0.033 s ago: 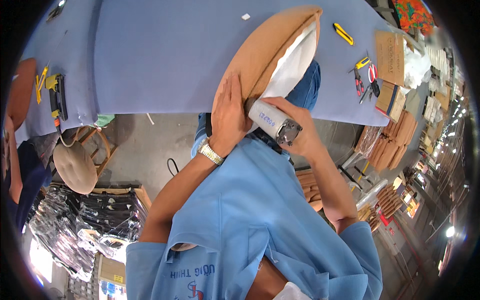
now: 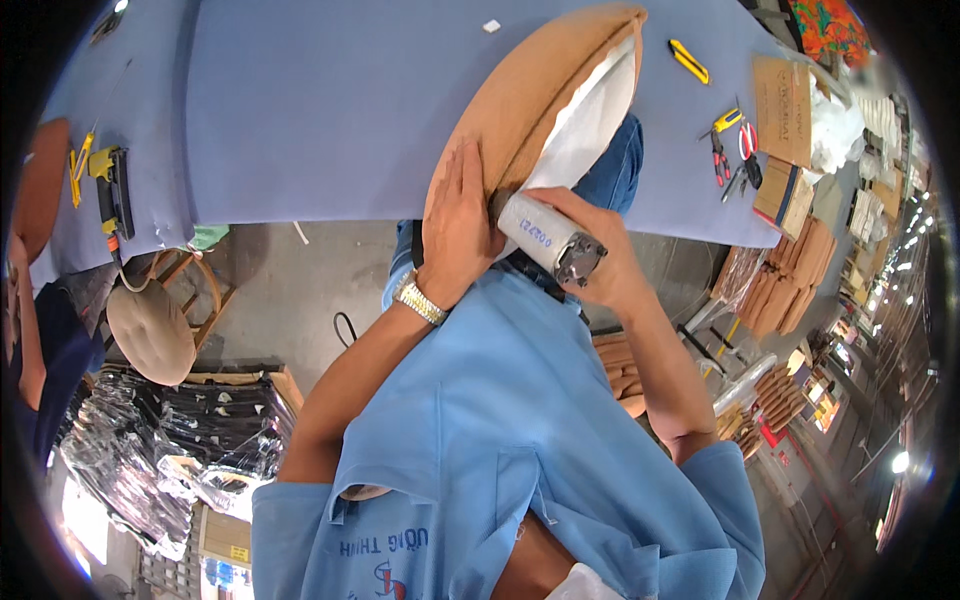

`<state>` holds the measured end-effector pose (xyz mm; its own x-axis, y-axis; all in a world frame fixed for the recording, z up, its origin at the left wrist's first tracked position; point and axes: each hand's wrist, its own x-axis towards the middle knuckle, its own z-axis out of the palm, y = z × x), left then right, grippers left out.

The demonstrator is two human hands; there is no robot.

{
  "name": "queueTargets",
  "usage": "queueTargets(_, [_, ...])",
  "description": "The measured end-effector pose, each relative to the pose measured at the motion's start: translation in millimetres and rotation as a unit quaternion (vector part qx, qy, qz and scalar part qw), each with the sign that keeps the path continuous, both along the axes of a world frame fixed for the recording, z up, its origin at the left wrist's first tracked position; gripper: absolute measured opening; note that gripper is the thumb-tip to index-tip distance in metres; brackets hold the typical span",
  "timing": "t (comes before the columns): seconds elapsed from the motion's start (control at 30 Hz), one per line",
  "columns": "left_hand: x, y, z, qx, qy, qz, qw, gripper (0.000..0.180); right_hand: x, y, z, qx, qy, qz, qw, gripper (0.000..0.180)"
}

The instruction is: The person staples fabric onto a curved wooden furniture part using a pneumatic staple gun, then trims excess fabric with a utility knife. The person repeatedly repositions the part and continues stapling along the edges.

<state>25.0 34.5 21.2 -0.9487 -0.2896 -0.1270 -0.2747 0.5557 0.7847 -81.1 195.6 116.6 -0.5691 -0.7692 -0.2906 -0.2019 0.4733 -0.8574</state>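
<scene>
My left hand (image 2: 458, 222) lies with straight fingers along the side of a brown upholstered cushion (image 2: 540, 85), steadying it. The cushion stands tilted against the table edge, its white underside (image 2: 590, 110) facing right. In my right hand (image 2: 605, 245) is a grey, cylinder-bodied staple gun (image 2: 540, 228) with a dark end cap. Its front end meets the cushion's lower edge beside my left hand; the exact contact is hidden. The fingers of my right hand wrap round the tool, partly behind it.
A blue-covered table (image 2: 320, 110) bears a yellow cutter (image 2: 690, 62), pliers (image 2: 719, 160), red-handled scissors (image 2: 747, 142) and cardboard boxes (image 2: 782, 110). At left lie a yellow-black staple gun (image 2: 112, 190) with a hose and another cutter (image 2: 80, 170). A round cushion (image 2: 150, 335) rests on a chair. Another person's arm (image 2: 30, 320) shows far left.
</scene>
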Motion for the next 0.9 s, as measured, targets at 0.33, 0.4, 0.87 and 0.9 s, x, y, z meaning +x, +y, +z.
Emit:
queueTargets(0.33, [11,-34,-19,0.289,-0.077,-0.033,0.954,0.118,0,-4,-9,0.008,0.05,0.005,0.999,0.081])
queueTargets(0.4, [12,-27,-8,0.196,-0.097,-0.042,0.975,0.112,2,-5,-5,0.029,0.039,-0.007,0.999,0.082])
queueTargets(0.87, [17,-19,8,0.064,-0.127,-0.007,0.99,0.104,9,1,6,0.05,0.002,-0.003,0.999,0.086])
queueTargets(0.9, [18,-19,7,0.055,-0.121,-0.007,0.991,0.105,8,-2,8,0.045,-0.005,-0.004,0.999,0.086])
